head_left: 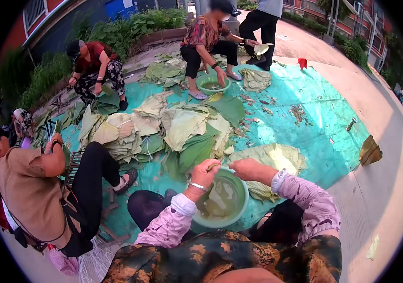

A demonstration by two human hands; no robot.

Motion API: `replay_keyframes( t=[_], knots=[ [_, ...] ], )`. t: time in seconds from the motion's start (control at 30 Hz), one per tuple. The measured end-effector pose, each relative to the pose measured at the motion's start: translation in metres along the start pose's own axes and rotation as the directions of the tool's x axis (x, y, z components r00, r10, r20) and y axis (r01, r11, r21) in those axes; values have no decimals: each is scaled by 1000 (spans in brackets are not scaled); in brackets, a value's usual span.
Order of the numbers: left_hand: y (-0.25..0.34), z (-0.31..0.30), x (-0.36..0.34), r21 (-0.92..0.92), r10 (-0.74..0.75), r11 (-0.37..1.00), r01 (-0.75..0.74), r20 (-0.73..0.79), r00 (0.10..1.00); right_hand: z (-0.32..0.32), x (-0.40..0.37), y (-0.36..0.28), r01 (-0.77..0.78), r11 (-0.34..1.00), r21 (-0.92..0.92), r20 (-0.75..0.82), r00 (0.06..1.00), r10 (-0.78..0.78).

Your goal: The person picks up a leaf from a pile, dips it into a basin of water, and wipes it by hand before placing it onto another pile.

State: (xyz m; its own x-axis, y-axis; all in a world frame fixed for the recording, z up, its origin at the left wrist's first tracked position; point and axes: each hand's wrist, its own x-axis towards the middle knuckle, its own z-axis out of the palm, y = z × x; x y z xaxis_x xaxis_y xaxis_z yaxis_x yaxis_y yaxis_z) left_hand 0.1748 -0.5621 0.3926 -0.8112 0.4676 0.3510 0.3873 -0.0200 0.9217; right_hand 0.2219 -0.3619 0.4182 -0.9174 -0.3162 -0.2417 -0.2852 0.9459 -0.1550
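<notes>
Fingers (pixel 209 168) of the left hand (pixel 204 174) are curled tight round a leaf strip (pixel 214 165), pale green and folded, its end poking out past the knuckles. A thin silvery bracelet (pixel 197 186) rings that wrist above a lilac patterned cuff. The right hand (pixel 248 169) hovers just beside it, bunched with its back upward; whether it grips anything cannot be told. Both hands sit over the far rim of a round basin (pixel 211 222) of smooth light-green plastic, which holds murky water and limp, soaked leaf pieces. Beyond it lie heaped leaves (pixel 182 127), broad, veined and crumpled, dull green to yellowish, spread over a teal woven tarpaulin (pixel 314 141) littered with torn scraps. Farther off, a seated person (pixel 206 37) reaches into a second basin (pixel 213 89) of the same green.
</notes>
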Motion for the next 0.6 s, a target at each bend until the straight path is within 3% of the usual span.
replay_keyframes(
  t=[0.1, 0.2, 0.37, 0.57, 0.6],
  knots=[
    [-3, -12, -3, -21, 50, 998, -52, -66, 997, -11, 11, -21, 15, 993, -114, -61, 998, -22],
    [3, -28, -5, -177, -58, 983, 42, -83, 995, -9, 22, -33, 40, 987, -157, -122, 991, -60],
    [15, -46, -4, -348, -93, 937, 41, -135, 987, -36, 38, -60, 15, 958, -285, -134, 989, -56],
    [11, -53, -3, -254, 18, 965, -71, -203, 979, -28, 60, -77, 63, 924, -377, -148, 981, -128],
    [12, -55, -3, -257, 7, 965, -55, -183, 983, -28, 65, -79, 49, 947, -317, -143, 985, -99]
  ],
)
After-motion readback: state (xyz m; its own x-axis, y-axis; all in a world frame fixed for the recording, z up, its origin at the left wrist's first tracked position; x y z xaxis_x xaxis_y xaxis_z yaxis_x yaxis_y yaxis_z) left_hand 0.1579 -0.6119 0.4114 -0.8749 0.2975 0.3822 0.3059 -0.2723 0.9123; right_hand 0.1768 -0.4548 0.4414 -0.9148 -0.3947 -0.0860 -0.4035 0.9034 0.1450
